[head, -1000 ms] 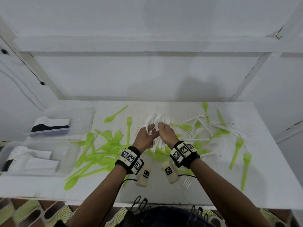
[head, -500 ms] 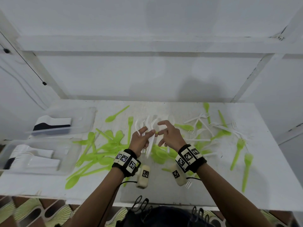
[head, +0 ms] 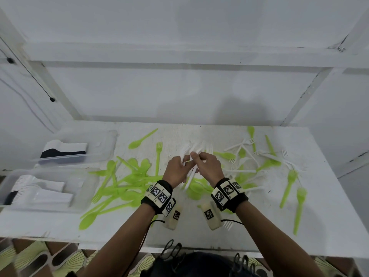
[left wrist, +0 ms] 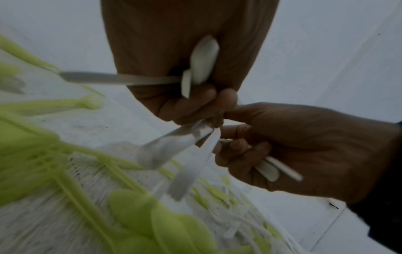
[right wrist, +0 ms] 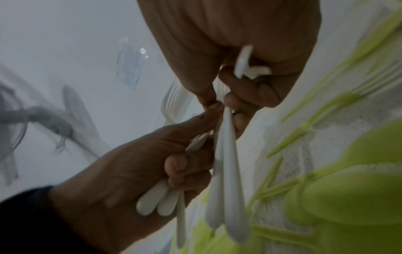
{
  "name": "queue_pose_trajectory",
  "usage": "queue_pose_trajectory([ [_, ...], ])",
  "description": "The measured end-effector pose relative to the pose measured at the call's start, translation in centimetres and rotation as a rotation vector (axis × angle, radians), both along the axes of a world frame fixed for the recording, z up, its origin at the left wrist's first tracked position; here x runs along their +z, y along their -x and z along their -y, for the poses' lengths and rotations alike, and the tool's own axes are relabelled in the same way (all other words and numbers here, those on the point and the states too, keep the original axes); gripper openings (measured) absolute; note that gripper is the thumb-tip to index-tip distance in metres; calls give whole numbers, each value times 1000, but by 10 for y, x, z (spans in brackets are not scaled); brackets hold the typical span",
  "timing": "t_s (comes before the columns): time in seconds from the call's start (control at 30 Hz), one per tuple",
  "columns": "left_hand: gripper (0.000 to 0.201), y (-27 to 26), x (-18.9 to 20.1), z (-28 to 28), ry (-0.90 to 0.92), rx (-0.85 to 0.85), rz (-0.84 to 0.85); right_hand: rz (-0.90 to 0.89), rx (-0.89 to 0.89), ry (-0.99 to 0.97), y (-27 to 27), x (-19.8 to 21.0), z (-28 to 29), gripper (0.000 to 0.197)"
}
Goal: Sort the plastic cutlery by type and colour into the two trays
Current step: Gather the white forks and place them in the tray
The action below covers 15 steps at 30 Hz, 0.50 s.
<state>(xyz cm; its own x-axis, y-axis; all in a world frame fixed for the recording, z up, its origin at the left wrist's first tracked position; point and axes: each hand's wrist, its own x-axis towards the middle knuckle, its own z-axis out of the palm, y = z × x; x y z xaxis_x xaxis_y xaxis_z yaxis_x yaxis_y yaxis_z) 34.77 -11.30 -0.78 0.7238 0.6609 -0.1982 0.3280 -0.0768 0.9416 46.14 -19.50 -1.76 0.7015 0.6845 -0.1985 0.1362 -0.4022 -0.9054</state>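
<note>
Both hands meet above the middle of the white table [head: 319, 196]. My left hand [head: 184, 159] grips a bunch of white plastic cutlery [head: 190, 149], its heads fanning out past the fingers. My right hand [head: 196, 156] pinches white pieces of the same bunch, fingertip to fingertip with the left. In the left wrist view the left hand [left wrist: 195, 106] clasps white handles [left wrist: 204, 58]. The right wrist view shows the right hand [right wrist: 226, 103] with long white handles [right wrist: 230, 189] hanging from it, and the left hand [right wrist: 187, 165] curled round more. Two clear trays [head: 108, 144] [head: 87, 190] stand at the left.
A heap of green spoons and forks [head: 127, 182] lies between the trays and my hands. White forks [head: 243, 144] and green forks [head: 287, 186] are scattered to the right. Each tray holds stacked white and dark pieces. A single white fork [head: 227, 224] lies by the near edge.
Half a second ago my right hand's fingers were spread beside the bunch. They have now curled onto the white cutlery, and the two hands have drawn together.
</note>
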Motion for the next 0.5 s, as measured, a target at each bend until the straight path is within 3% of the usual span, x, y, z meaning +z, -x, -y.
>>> queue_pose_trajectory([
  [0.1, 41, -2, -2, 2, -9, -15, -40, -39, -67, -65, 0, 2, -1, 43],
  [0.27, 26, -5, -13, 7, 81, 93, 31, -21, -189, -100, 5, 8, -4, 47],
  [0.37, 32, -4, -12, 1, 134, 72, 36, -50, -150, -98, 6, 9, -3, 46],
  [0.5, 43, 4, -9, -11, 129, -57, -2, -116, 40, -84, -8, 3, -1, 47],
])
